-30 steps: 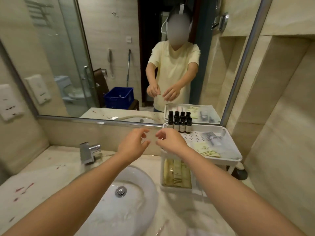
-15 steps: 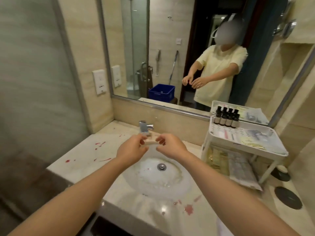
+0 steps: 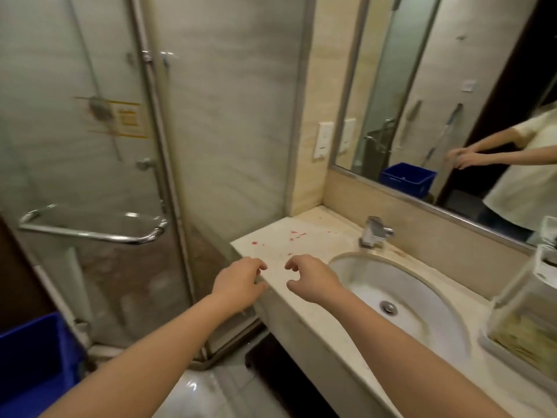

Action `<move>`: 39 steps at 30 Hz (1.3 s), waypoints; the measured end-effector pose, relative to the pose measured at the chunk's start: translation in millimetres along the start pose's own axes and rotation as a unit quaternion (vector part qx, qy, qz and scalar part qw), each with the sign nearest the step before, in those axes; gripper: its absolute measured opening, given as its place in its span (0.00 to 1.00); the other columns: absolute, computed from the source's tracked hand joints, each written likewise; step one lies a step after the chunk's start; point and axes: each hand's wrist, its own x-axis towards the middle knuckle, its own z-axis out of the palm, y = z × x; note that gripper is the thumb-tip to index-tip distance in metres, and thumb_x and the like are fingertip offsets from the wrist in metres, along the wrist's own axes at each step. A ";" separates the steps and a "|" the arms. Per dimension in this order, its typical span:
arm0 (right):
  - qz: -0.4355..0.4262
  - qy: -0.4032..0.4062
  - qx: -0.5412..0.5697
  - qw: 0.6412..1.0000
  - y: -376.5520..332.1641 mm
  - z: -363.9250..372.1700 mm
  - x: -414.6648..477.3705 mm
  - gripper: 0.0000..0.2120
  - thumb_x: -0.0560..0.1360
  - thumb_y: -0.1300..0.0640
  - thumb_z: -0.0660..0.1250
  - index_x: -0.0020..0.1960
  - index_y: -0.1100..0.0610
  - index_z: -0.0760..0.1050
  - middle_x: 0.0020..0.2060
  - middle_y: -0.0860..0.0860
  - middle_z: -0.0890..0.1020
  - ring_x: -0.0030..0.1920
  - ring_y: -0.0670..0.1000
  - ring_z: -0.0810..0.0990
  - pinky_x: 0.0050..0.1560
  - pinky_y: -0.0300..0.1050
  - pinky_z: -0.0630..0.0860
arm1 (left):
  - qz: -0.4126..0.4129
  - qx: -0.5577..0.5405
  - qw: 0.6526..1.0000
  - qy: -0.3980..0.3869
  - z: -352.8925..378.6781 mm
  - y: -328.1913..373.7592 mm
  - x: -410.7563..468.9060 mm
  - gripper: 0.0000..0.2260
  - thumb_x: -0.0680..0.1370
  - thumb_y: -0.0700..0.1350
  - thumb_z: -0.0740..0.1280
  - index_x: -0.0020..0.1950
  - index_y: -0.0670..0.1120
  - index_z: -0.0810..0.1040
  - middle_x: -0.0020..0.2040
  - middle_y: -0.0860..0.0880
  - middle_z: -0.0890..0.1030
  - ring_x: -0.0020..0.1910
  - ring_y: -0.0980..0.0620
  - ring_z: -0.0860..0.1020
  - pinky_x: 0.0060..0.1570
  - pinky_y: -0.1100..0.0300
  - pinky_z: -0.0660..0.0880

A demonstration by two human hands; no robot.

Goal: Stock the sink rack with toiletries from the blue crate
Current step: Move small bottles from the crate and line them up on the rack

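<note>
The left hand (image 3: pixel 238 285) and right hand (image 3: pixel 313 279) hovered near the left corner of the marble counter (image 3: pixel 301 236). Both were loosely curled, with nothing visible in either. The blue crate (image 3: pixel 30 363) sat at the lower left, cut off by the frame edge, its contents hidden. The sink rack (image 3: pixel 524 315) stood beside the basin (image 3: pixel 376 276), blurred and cropped at the right.

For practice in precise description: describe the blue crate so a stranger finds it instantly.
Start at the glass shower door left of the sink counter. Below its chrome handle, at the frame's bottom-left corner, is the blue crate. The other blue box is only its reflection in the mirror.
</note>
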 end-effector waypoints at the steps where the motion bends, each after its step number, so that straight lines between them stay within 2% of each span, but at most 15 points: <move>1: -0.016 -0.006 -0.002 1.000 -14.5 7.3 3.4 0.18 0.74 0.54 0.65 0.64 0.49 0.74 0.61 0.46 0.76 0.62 0.49 0.75 0.57 0.46 0.74 | -0.012 0.005 1.000 0.006 -4.7 -13.9 -8.4 0.18 0.77 0.54 0.67 0.66 0.55 0.73 0.60 0.56 0.76 0.58 0.55 0.76 0.55 0.57 0.74; 5: -0.080 -0.020 -0.015 0.997 -71.8 34.7 14.7 0.17 0.74 0.50 0.66 0.63 0.48 0.75 0.60 0.47 0.78 0.61 0.51 0.76 0.57 0.47 0.75 | -0.066 0.015 0.997 0.022 -23.5 -66.0 -42.7 0.18 0.77 0.55 0.67 0.66 0.55 0.73 0.59 0.55 0.76 0.60 0.53 0.75 0.57 0.55 0.74; 12: -0.170 -0.076 -0.031 0.982 -161.9 78.1 25.2 0.20 0.73 0.51 0.66 0.65 0.47 0.73 0.63 0.48 0.77 0.63 0.51 0.76 0.60 0.49 0.75 | -0.174 0.008 0.983 0.052 -50.4 -141.9 -102.1 0.18 0.77 0.56 0.67 0.66 0.56 0.73 0.60 0.56 0.76 0.60 0.55 0.75 0.58 0.53 0.75; 21: -0.290 -0.137 -0.049 0.946 -270.5 127.6 42.3 0.20 0.73 0.52 0.66 0.65 0.49 0.73 0.63 0.49 0.76 0.64 0.51 0.75 0.60 0.47 0.74 | -0.284 -0.017 0.954 0.097 -79.0 -222.5 -165.2 0.19 0.77 0.54 0.68 0.68 0.55 0.72 0.62 0.56 0.76 0.58 0.57 0.76 0.54 0.56 0.76; 29: -0.390 -0.182 -0.049 0.901 -363.3 173.1 77.3 0.18 0.75 0.55 0.66 0.65 0.50 0.74 0.61 0.48 0.77 0.59 0.49 0.77 0.53 0.44 0.76 | -0.381 -0.014 0.917 0.121 -96.0 -294.8 -191.6 0.19 0.78 0.54 0.66 0.69 0.54 0.71 0.61 0.55 0.75 0.58 0.55 0.75 0.53 0.56 0.75; 33: -0.426 -0.208 -0.050 0.879 -406.7 202.7 101.4 0.18 0.74 0.52 0.68 0.64 0.49 0.75 0.60 0.47 0.78 0.58 0.48 0.77 0.54 0.47 0.79 | -0.434 -0.019 0.890 0.136 -103.5 -331.0 -196.5 0.19 0.78 0.54 0.66 0.69 0.54 0.71 0.61 0.55 0.75 0.58 0.55 0.75 0.53 0.57 0.75; 39: -0.478 -0.254 -0.059 0.839 -463.9 245.2 129.6 0.20 0.74 0.53 0.67 0.66 0.50 0.74 0.62 0.48 0.77 0.60 0.49 0.76 0.56 0.46 0.77 | -0.506 -0.032 0.849 0.151 -112.3 -378.5 -209.3 0.19 0.78 0.54 0.66 0.69 0.53 0.71 0.62 0.54 0.75 0.59 0.54 0.75 0.57 0.55 0.75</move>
